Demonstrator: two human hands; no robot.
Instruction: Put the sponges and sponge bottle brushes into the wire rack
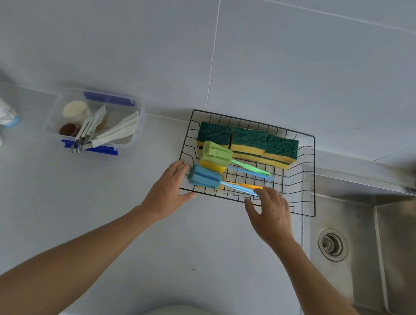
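On the pale bench beside the sink (pixel 364 246), the wire rack (pixel 305 175) holds everything the task names: green-and-yellow sponges (pixel 248 143) packed in a row along its far side, likely to leave the near half free, and the bottle brushes laid flat in front. The blue brush (pixel 205 177) and green brush (pixel 216 153) lie with their long axes running left to right, foam heads to the left, thin handles pointing right toward the sink. The left hand (pixel 170 192) rests with fingers straight against the rack's near left corner, holding nothing; the right hand (pixel 271 213) hovers with fingers spread and loose at the blue handle's tip, gripping nothing.
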